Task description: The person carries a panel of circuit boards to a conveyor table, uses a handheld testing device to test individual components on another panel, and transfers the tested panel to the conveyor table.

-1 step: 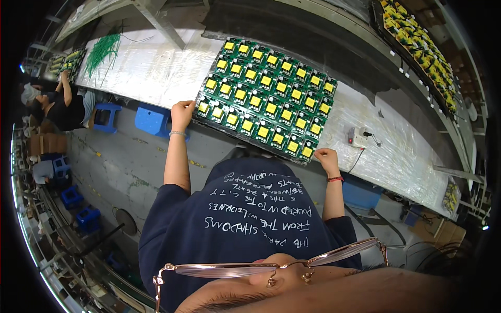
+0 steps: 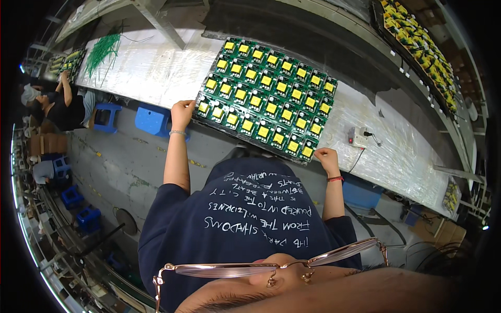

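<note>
Rows of green circuit boards (image 2: 263, 95), each with a yellow block-shaped component, lie packed together on a dark flat tray (image 2: 241, 136) in front of me. The tray sits slantwise, its near edge at the front of the bench. At its near left corner my left hand (image 2: 181, 115) is closed, fingertips pinching the edge. My right hand (image 2: 327, 159) is closed in the same way at the near right corner. The parts of the fingers under the rim are hidden.
A bench under clear film (image 2: 162, 68) runs across, with green strips (image 2: 103, 53) at left and a power strip (image 2: 359, 139) at right. Beyond stands a rack of yellow parts (image 2: 417, 47). Blue stools (image 2: 152, 118) and a co-worker (image 2: 60, 104) are at left.
</note>
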`<move>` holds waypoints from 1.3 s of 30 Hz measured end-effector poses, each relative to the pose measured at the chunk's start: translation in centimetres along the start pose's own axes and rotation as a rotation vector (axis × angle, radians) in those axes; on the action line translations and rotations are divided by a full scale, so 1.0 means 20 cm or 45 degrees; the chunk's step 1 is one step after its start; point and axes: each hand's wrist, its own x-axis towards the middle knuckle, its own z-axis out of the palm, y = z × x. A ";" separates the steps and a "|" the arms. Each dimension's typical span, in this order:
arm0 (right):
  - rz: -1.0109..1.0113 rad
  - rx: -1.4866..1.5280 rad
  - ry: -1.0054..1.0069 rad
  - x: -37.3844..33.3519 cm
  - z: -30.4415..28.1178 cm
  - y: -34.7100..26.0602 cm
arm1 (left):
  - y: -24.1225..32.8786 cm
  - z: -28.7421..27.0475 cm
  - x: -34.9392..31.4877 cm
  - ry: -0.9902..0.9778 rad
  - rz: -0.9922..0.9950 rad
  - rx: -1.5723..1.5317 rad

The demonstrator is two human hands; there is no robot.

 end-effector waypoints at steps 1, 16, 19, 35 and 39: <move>0.009 0.001 0.003 -0.01 -0.01 0.00 | 0.02 0.00 0.00 -0.013 -0.020 0.039; -0.074 -0.033 0.034 0.01 0.00 0.02 | -0.20 0.06 0.15 -0.218 -0.107 -0.213; -0.065 -0.037 0.046 0.01 0.00 0.02 | -0.19 0.05 0.17 -0.245 -0.169 -0.262; -0.068 0.006 0.044 0.08 0.14 -0.01 | -0.17 -0.10 0.19 -0.319 -0.261 -0.275; 0.030 0.087 0.066 0.00 0.06 0.03 | -0.08 -0.02 0.13 -0.378 -0.177 -0.339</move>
